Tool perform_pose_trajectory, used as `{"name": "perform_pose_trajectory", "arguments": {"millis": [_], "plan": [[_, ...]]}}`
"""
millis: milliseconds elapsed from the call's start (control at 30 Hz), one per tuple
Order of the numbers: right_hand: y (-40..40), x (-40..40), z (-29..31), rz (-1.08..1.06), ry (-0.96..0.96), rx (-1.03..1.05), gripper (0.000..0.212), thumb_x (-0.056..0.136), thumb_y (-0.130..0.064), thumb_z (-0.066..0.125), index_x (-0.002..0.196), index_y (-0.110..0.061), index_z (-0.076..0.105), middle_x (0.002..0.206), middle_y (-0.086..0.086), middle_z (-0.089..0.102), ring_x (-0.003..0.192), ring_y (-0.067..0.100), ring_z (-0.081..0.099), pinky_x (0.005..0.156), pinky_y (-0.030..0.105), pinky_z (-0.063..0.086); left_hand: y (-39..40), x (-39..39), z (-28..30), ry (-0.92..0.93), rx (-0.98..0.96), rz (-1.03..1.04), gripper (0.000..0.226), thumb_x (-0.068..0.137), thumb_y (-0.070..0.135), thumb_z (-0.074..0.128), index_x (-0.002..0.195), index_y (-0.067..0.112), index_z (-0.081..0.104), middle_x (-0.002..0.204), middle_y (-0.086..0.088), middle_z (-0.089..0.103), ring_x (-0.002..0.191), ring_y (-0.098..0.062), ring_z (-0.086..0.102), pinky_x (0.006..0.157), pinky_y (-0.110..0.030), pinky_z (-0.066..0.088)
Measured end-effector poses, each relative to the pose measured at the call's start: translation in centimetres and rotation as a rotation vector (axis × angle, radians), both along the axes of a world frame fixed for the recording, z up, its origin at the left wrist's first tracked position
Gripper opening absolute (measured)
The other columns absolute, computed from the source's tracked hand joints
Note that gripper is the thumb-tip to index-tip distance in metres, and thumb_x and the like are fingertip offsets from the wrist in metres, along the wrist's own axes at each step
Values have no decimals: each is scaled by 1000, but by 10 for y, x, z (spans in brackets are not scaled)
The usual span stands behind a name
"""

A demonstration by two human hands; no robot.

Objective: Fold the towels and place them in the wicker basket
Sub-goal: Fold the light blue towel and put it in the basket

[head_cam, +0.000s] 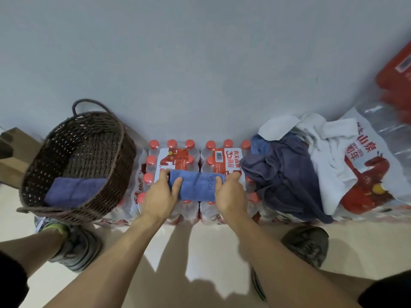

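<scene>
Step in hand: the folded blue towel [195, 185] is gripped at both ends, lying across the shrink-wrapped packs of red-capped water bottles [178, 161] that serve as the work surface; judged ready for transfer to the basket.
Left hand [161, 194]: fingers curled over the far edge of the towel's left end, thumb pressed on top; closed on the cloth.
Right hand [231, 194]: same grip on the towel's right end, thumb on top, fingers wrapped behind.
Wicker basket [75, 161]: at the left end of the row of packs, tilted toward the viewer; one folded dark-blue towel [73, 192] already lies in it along the near wall.
Unfolded pile [291, 165]: dark-blue, blue and white towels heaped toward the right end of the packs, touching the right hand's side.
Doing it well: keep both ends pinched so the layers do not slide open, carry the bundle level to the left, and lay it beside or on the towel inside.
Risk: a loosened thumb would probably let the top layer unfold.
</scene>
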State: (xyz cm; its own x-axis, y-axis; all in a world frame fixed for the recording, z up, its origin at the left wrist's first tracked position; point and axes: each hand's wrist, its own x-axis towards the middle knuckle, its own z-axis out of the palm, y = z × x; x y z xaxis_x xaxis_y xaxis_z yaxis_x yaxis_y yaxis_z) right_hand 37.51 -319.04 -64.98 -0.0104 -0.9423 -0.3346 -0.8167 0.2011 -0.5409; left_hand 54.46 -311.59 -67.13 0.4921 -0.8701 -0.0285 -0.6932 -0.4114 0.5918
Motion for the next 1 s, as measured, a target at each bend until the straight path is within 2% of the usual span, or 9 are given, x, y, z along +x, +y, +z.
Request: {"name": "perform_pose_trajectory", "arguments": {"millis": [167, 400, 533, 667, 800, 867, 1000], "plan": [[-1, -4, 1, 27, 52, 6, 50, 100, -48, 44, 130, -8, 37, 112, 9, 67, 97, 30, 66, 78, 41, 56, -8, 4, 1, -25, 123, 121, 41, 92, 56, 47, 100, 17, 54, 79, -4, 65, 67, -22, 57, 54, -29, 38], [0, -5, -1, 68, 118, -2, 51, 101, -51, 38, 131, -10, 39, 110, 9, 67, 96, 30, 67, 74, 38, 54, -16, 5, 21, -76, 378, 83, 56, 94, 61, 43, 100, 7, 58, 85, -8, 62, 74, -25, 60, 65, -30, 47], [-1, -6, -1, 75, 114, 3, 50, 101, -51, 38, 131, -11, 39, 110, 8, 67, 96, 29, 67, 76, 39, 55, -23, 1, 39, 262, 473, 176, 51, 93, 55, 53, 95, 4, 58, 83, -12, 66, 70, -28, 68, 64, -34, 60], [0, -7, -2, 69, 87, 5, 47, 102, -48, 39, 130, -11, 40, 110, 10, 67, 98, 31, 66, 78, 42, 55, -22, 6, 44, 617, 402, 332, 49, 83, 48, 71, 103, 6, 55, 93, -10, 65, 83, -28, 66, 71, -38, 60], [-2, -11, -1, 62, 32, 18, 44, 102, -45, 39, 131, -11, 41, 109, 9, 66, 99, 29, 65, 79, 41, 54, -22, 8, 46, 985, 361, 386, 57, 74, 42, 81, 115, 8, 61, 109, -12, 69, 102, -29, 64, 88, -39, 55], [-2, -12, -1, 61, 1, 31, 44, 103, -45, 40, 132, -12, 40, 110, 8, 65, 99, 28, 65, 79, 39, 54, -24, 7, 48, 1070, 347, 391, 59, 74, 37, 82, 119, 6, 60, 113, -14, 68, 104, -30, 64, 86, -41, 56], [-3, -14, -1, 50, -43, 50, 41, 103, -43, 40, 130, -13, 41, 113, 8, 64, 101, 28, 64, 79, 38, 53, -30, 3, 55, 1092, 246, 399, 60, 72, 29, 85, 118, 0, 59, 112, -17, 68, 99, -32, 66, 72, -41, 59]]}}
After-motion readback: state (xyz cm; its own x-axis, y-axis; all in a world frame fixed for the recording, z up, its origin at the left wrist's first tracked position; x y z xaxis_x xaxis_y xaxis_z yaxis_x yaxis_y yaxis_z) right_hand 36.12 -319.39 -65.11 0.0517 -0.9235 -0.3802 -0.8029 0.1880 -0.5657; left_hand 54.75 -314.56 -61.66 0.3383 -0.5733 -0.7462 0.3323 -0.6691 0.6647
